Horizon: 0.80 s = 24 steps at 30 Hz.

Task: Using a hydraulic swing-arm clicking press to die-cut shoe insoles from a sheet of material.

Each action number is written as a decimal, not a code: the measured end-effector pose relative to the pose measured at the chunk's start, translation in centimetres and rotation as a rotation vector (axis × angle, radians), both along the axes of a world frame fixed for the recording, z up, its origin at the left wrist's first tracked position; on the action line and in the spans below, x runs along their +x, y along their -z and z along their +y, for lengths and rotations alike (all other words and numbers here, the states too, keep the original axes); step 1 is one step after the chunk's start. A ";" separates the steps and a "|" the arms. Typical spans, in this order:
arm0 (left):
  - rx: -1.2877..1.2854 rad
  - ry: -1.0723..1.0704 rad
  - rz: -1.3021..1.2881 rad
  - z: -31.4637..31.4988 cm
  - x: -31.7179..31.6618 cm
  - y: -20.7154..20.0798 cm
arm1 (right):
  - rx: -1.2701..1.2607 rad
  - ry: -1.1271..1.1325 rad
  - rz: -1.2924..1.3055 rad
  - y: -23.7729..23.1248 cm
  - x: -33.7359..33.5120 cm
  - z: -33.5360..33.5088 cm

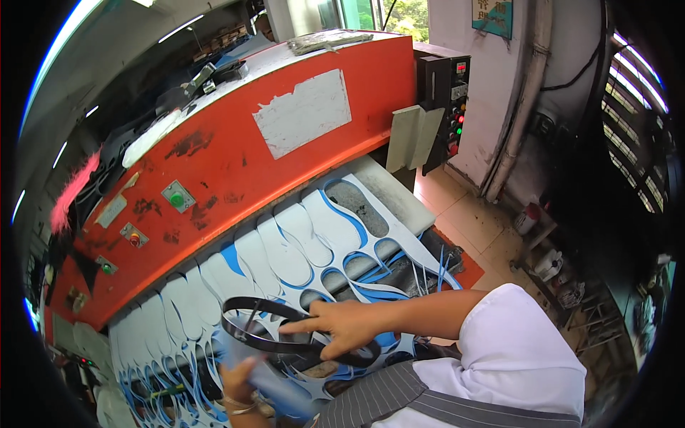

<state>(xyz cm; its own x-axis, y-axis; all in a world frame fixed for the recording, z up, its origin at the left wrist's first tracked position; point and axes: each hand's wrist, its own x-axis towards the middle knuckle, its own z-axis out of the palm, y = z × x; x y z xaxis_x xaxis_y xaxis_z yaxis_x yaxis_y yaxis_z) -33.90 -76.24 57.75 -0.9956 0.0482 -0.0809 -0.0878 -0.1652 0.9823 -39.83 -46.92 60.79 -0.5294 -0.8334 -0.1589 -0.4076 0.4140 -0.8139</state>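
My right hand (339, 327) grips a black sole-shaped cutting die (260, 345), a narrow closed band with a crossbar, its index finger stretched along the band. The die is held over a sheet of white foam with blue edges (289, 246). Near the lower edge my left hand (239, 381), with a bracelet at the wrist, is closed on a blurred blue-and-white sole piece (275, 389). Sole-shaped cuts and openings run across the sheet, with thin strips between them. The fingers' far sides are hidden.
A large orange-red press (221, 143) spans the space behind the sheet, with a green button (177, 200) and a red button (134, 240) on its front. A control box (457, 107) stands at its right end. A cluttered shelf (564, 278) lies to the right.
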 end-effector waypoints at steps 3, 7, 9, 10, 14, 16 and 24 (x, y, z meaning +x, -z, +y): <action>0.135 -0.359 0.112 -7.7 2.1 -1.4 | 0.028 0.166 0.205 1.6 -0.4 3.1; -0.575 -0.477 -0.077 -21.9 2.4 -2.0 | 0.174 0.076 0.202 3.1 -3.6 6.0; -1.120 -0.275 0.307 -14.2 -1.4 -9.6 | 0.125 0.065 0.039 6.0 -7.1 6.9; -1.198 -0.222 0.457 -11.0 -3.0 -11.0 | 0.037 0.260 0.076 6.6 -9.4 7.1; -1.514 0.054 0.816 -0.1 -11.4 -12.2 | 0.146 0.939 0.186 10.6 -20.8 9.7; -1.603 0.269 0.844 5.9 -16.1 -10.6 | 0.151 0.980 0.066 11.2 -23.1 10.7; -1.578 0.657 0.957 20.7 -26.8 -0.1 | -0.577 0.804 -0.710 12.8 -25.0 10.5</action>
<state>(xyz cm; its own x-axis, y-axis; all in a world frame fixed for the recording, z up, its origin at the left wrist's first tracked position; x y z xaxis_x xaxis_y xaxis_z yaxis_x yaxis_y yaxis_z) -60.70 -55.50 57.81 -0.5917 0.8045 0.0507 0.8029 0.5938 -0.0517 -64.81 -36.41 48.01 -0.8732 -0.3515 -0.3375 0.4091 -0.1526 -0.8996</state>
